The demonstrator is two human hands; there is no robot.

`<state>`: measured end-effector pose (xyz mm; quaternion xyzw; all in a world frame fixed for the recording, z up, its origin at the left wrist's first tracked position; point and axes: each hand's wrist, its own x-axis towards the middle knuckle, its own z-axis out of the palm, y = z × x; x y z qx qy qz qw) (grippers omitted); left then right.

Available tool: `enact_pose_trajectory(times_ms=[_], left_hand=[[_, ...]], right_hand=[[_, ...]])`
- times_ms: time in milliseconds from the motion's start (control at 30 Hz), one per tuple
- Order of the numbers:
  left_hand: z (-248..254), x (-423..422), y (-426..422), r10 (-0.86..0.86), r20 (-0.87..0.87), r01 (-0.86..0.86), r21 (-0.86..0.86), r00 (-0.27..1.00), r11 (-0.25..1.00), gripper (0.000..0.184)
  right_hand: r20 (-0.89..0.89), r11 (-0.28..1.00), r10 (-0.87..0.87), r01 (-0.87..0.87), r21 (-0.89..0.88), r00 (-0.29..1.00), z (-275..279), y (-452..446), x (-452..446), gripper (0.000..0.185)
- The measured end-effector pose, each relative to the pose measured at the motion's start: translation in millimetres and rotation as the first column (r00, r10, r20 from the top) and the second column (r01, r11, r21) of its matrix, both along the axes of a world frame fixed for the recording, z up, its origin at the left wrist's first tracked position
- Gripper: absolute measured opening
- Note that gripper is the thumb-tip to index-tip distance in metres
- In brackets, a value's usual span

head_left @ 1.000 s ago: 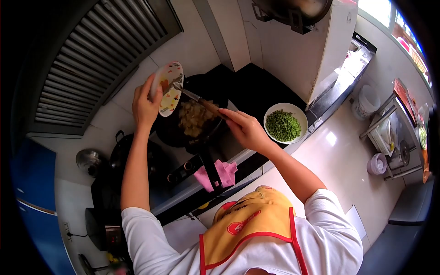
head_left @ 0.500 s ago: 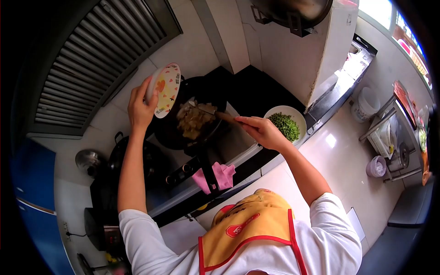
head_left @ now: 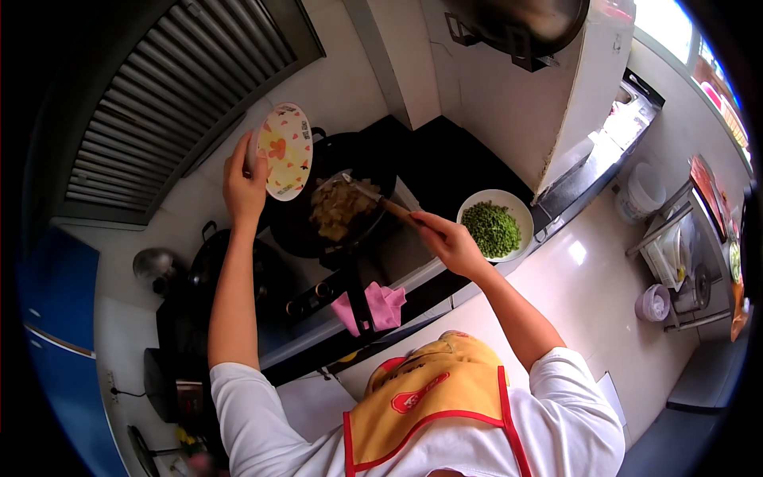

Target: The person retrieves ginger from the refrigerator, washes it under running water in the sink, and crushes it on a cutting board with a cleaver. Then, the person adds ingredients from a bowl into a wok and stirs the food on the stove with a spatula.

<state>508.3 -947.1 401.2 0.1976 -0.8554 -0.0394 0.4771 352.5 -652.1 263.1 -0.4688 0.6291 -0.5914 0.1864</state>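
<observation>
My left hand (head_left: 245,187) grips the rim of a white patterned bowl (head_left: 286,155), which is tilted on its side above the left part of a black wok (head_left: 373,155). Only a little orange and yellow shows inside the bowl, perhaps its printed pattern. In the wok lies a heap of pale brown cooked pieces (head_left: 338,213); I cannot make out what food it is. My right hand (head_left: 453,242) is closed round the wooden handle of a spatula (head_left: 396,210), its metal blade resting among the pieces.
A white bowl of chopped greens (head_left: 493,230) stands on the counter right of the stove. A pink cloth (head_left: 383,307) hangs at the stove's front edge. A second dark wok (head_left: 226,262) sits at left. A pan (head_left: 517,28) is up high, and a rack (head_left: 691,238) stands far right.
The bowl in my left hand has turned so more of its inside faces the camera. The spatula has shifted slightly in the wok. The whole view has moved a little.
</observation>
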Motion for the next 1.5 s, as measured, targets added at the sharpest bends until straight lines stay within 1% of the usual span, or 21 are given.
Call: enact_pose_trajectory(times_ms=[67,133,233,333,400,467,533,600,667,733,800,867,933,967,1033,1133,1233,1333,1400,1433,1500], left_hand=[[0,2,2,0.014,-0.043,-0.013,0.034,0.999,0.999,0.037],[1,4,7,0.056,-0.01,-0.056,0.01,0.998,0.998,0.037],[1,5,19,0.093,-0.01,-0.092,0.064,0.996,0.994,0.037],[-5,5,22,0.089,-0.051,-0.086,0.061,0.995,0.994,0.037],[-9,7,21,0.116,-0.061,-0.111,0.076,0.991,0.991,0.037],[-18,9,10,0.091,-0.173,-0.063,0.161,0.981,0.985,0.037],[-21,16,6,0.127,-0.188,-0.09,0.191,0.974,0.977,0.038],[-23,24,11,0.234,-0.442,0.053,0.546,0.866,0.836,0.04],[-28,49,6,0.289,-0.531,0.08,0.566,0.796,0.82,0.041],[-29,82,11,0.487,-0.587,0.302,0.784,0.647,0.543,0.041],[-34,123,16,0.541,-0.638,0.374,0.765,0.547,0.524,0.04],[-45,180,20,0.572,-0.679,0.537,0.726,0.461,0.43,0.04],[-60,237,37,0.606,-0.718,0.586,0.668,0.343,0.459,0.043],[-68,266,50,0.628,-0.721,0.589,0.653,0.291,0.477,0.045],[-79,319,80,0.674,-0.717,0.573,0.632,0.178,0.521,0.048],[-111,403,121,0.687,-0.725,0.509,0.61,0.049,0.607,0.056],[-148,474,156,0.718,-0.69,0.379,0.643,-0.09,0.666,0.05],[-189,533,187,0.772,-0.607,0.33,0.701,-0.19,0.632,0.045],[-206,562,202,0.753,-0.622,0.297,0.693,-0.212,0.656,0.039],[-220,576,205,0.704,-0.66,0.244,0.661,-0.264,0.71,0.042],[-242,602,209,0.674,-0.701,0.221,0.637,-0.233,0.738,0.049]], right_hand=[[-0.018,1.0,-0.013,0.013,-0.015,1.0,-2,-4,-3,0.031],[-0.063,0.979,-0.127,0.115,-0.166,0.99,1,-12,-4,0.029],[-0.073,0.979,-0.146,0.133,-0.154,0.987,11,-23,-3,0.029],[-0.12,0.986,-0.107,0.09,-0.137,0.987,10,-26,1,0.029],[-0.067,0.995,-0.051,0.045,-0.084,0.996,13,-18,5,0.029],[0.018,0.997,0.046,-0.047,0.054,0.999,18,-9,9,0.029],[-0.066,0.999,0.046,-0.047,-0.004,0.997,17,-7,13,0.028],[-0.204,0.992,0.01,-0.035,-0.121,0.979,14,-5,11,0.028],[-0.273,0.999,0.014,-0.027,-0.043,0.962,28,2,8,0.026],[-0.338,0.996,0.06,-0.033,0.087,0.939,47,11,7,0.026],[-0.418,0.991,0.094,-0.044,0.126,0.903,61,16,6,0.026],[-0.416,0.983,0.155,-0.098,0.156,0.896,74,20,12,0.025],[-0.411,0.967,0.174,-0.075,0.244,0.895,84,19,23,0.021],[-0.404,0.985,0.168,-0.135,0.109,0.899,71,12,24,0.02],[-0.317,0.946,0.201,-0.1,0.307,0.927,69,9,26,0.021],[-0.292,0.956,0.136,-0.049,0.288,0.947,45,-6,27,0.017],[-0.398,0.949,0.136,-0.003,0.316,0.907,44,-28,45,0.019],[-0.517,0.972,0.069,0.059,0.228,0.853,34,-52,46,0.021],[-0.667,0.996,-0.039,0.081,0.032,0.744,30,-69,39,0.024],[-0.637,0.986,-0.043,0.136,0.099,0.77,36,-77,46,0.025],[-0.653,0.97,-0.052,0.194,0.148,0.756,60,-99,70,0.029]])
